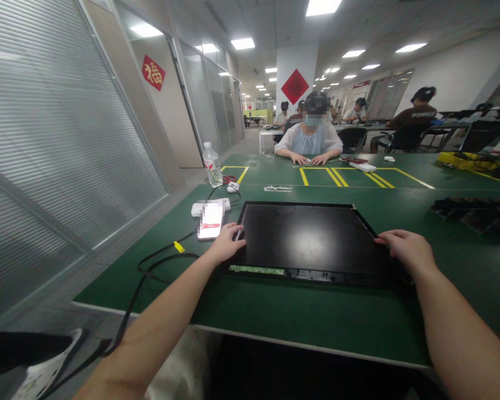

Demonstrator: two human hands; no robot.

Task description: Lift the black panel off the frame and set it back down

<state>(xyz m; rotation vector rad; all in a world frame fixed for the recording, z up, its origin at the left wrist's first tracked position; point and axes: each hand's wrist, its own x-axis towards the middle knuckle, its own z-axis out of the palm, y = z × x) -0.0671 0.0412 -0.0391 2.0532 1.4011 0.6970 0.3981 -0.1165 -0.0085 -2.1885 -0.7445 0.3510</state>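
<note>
A flat black display panel [304, 233] lies screen up on the green table in front of me. A green circuit strip [256, 270] shows along the left part of its near edge. My left hand [226, 244] grips the panel's left edge, with the thumb over the border and the fingers at the side. At the opposite edge, my right hand [410, 253] pinches the black border between thumb and fingers; some of its fingertips are hidden. Close to my left hand lies a phone [210, 219] with a lit screen, against a white power strip [198, 208].
A black cable [166, 256] loops on the left and hangs over the table's front edge. Behind it stand a water bottle [213, 166] and red-handled scissors [229, 179]. Small white parts [277, 189] lie beyond the panel. Across the table [275, 308] sits a co-worker [310, 133]. Dark parts [470, 211] lie right.
</note>
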